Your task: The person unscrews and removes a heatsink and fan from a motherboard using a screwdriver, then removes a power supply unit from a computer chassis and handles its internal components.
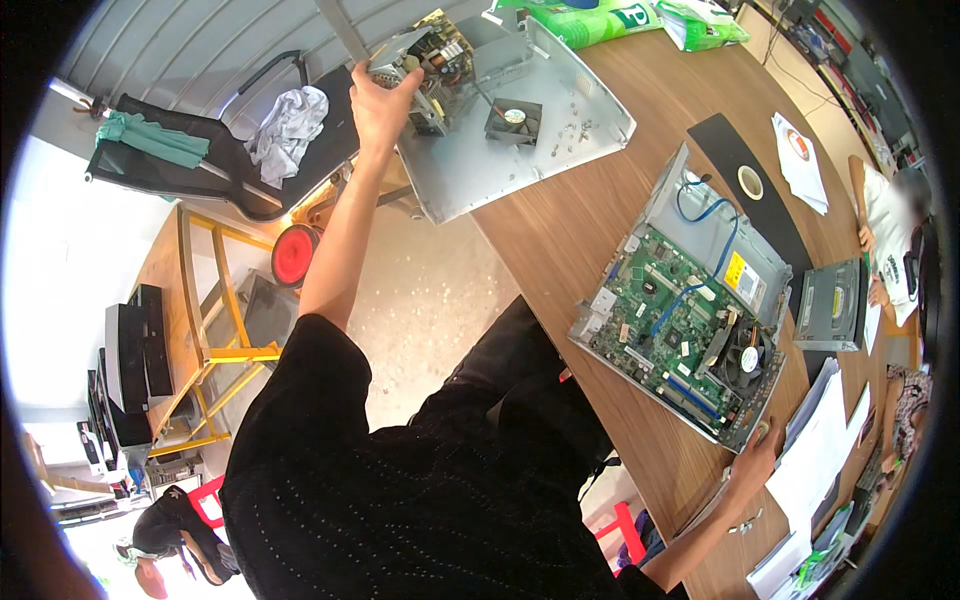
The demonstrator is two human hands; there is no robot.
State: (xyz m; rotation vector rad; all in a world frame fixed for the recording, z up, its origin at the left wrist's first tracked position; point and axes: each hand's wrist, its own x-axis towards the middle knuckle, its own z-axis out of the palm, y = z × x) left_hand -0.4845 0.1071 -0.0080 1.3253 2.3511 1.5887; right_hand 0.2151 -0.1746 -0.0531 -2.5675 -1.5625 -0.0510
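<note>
At the upper middle my left hand [378,110] grips an opened metal power supply [440,60] with exposed circuitry, on a grey metal panel [460,180] that also holds a loose black fan [513,122] and several small screws [572,135]. On the wooden desk [540,240] to the right lies an open computer chassis [760,240], with a green motherboard [650,300], blue cable and cooler fan [748,360]. My right hand [752,465] is closed at its lower right corner; what the fingers hold is too small to make out.
A grey drive [828,305], tape roll [750,182] and papers [810,450] lie on the desk; green bags [600,22] sit at its far end. Co-workers [890,230] are at the right, another person [170,535] at lower left. A chair [180,165] stands at upper left.
</note>
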